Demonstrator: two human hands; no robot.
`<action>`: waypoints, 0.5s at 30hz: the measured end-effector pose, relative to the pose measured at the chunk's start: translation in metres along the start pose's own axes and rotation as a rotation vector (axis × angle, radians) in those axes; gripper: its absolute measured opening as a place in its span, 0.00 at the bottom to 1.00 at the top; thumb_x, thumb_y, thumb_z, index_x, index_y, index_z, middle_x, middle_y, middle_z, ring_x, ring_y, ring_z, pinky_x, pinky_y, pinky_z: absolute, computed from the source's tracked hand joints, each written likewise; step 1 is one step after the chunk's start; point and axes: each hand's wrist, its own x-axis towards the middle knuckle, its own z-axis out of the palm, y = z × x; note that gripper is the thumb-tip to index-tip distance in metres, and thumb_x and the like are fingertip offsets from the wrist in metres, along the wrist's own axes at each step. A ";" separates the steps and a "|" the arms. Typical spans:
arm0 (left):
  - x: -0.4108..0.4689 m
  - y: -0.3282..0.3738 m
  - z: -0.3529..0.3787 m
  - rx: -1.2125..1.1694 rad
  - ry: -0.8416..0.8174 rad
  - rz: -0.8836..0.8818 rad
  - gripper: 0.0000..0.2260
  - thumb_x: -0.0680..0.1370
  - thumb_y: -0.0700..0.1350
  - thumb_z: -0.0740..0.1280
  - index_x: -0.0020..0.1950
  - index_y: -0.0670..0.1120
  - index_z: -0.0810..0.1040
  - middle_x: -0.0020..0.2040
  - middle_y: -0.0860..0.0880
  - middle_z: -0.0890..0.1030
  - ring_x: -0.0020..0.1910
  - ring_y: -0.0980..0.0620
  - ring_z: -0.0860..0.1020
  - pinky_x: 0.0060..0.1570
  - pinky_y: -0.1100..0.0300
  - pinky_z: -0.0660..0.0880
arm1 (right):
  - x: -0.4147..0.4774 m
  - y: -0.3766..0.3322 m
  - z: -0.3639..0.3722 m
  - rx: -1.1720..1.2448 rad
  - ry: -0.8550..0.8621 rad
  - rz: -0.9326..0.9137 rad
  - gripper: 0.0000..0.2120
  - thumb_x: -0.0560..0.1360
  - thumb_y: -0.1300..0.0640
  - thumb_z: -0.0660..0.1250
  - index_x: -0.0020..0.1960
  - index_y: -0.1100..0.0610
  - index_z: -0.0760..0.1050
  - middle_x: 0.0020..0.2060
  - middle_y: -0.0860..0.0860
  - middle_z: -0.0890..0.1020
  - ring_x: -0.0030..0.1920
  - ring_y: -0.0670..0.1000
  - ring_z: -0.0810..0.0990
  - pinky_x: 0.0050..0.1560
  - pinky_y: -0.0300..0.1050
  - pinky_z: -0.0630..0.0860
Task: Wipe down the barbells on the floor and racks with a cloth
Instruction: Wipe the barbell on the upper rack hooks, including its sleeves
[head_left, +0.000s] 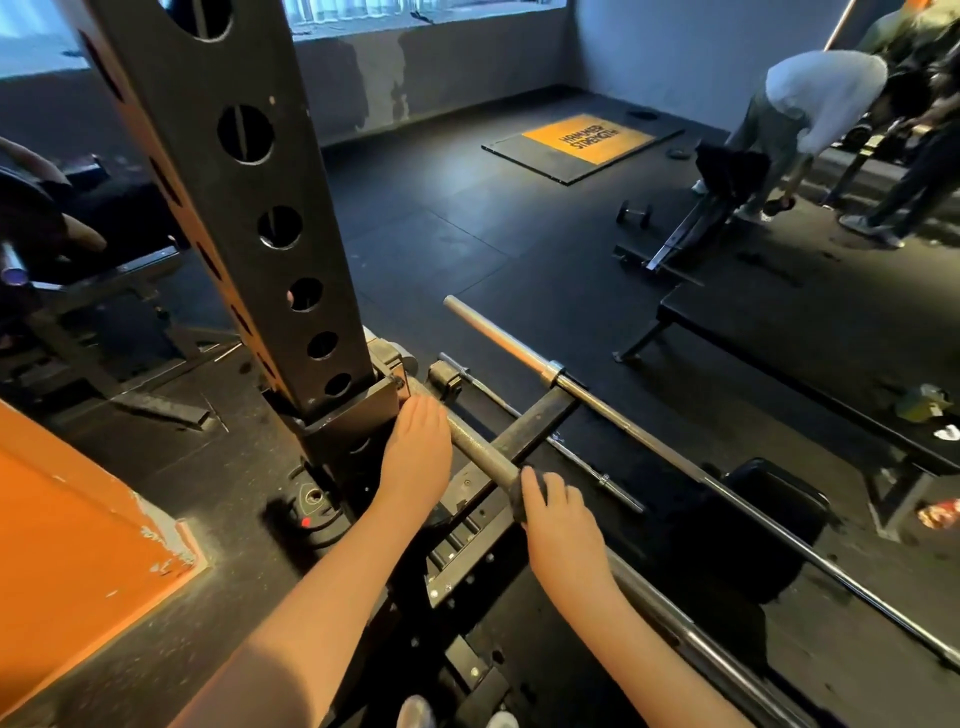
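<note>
A barbell lies low along the rack base, its grey sleeve (480, 448) running between my hands. My left hand (415, 452) grips the sleeve's far end beside the black upright (234, 182). My right hand (556, 512) is wrapped around the sleeve nearer me, pressing a dark cloth (517, 499) against the metal. A second barbell (597, 400) with a silver sleeve lies on the floor to the right, across a black crossbar (535, 423). A thin short bar (545, 436) lies between the two.
An orange block (78, 519) stands at the left. A flat bench (805, 332) sits at the right, with a dumbbell (634, 214) and an orange-and-black lifting platform (582, 143) beyond. People (810, 104) bend over equipment at the far right. A small plate (311, 512) lies by the upright.
</note>
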 end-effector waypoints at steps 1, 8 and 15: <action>0.000 0.001 -0.001 -0.025 -0.002 -0.007 0.27 0.81 0.47 0.57 0.77 0.38 0.55 0.76 0.40 0.60 0.76 0.42 0.56 0.75 0.48 0.51 | 0.005 -0.004 -0.001 0.002 -0.003 0.015 0.32 0.78 0.57 0.65 0.76 0.57 0.53 0.69 0.57 0.67 0.64 0.56 0.72 0.58 0.46 0.74; 0.001 0.004 -0.015 -0.167 -0.006 -0.045 0.18 0.79 0.46 0.59 0.68 0.44 0.66 0.65 0.48 0.71 0.67 0.48 0.67 0.71 0.53 0.58 | 0.024 -0.012 -0.011 0.052 -0.031 -0.053 0.31 0.78 0.57 0.65 0.76 0.58 0.53 0.69 0.57 0.66 0.63 0.56 0.71 0.58 0.46 0.74; -0.020 0.002 -0.017 -0.204 0.036 0.036 0.23 0.79 0.49 0.62 0.72 0.43 0.64 0.70 0.47 0.68 0.71 0.47 0.64 0.73 0.53 0.56 | 0.006 0.004 -0.008 0.028 -0.029 -0.091 0.32 0.78 0.60 0.64 0.76 0.59 0.52 0.71 0.57 0.64 0.67 0.55 0.69 0.63 0.45 0.72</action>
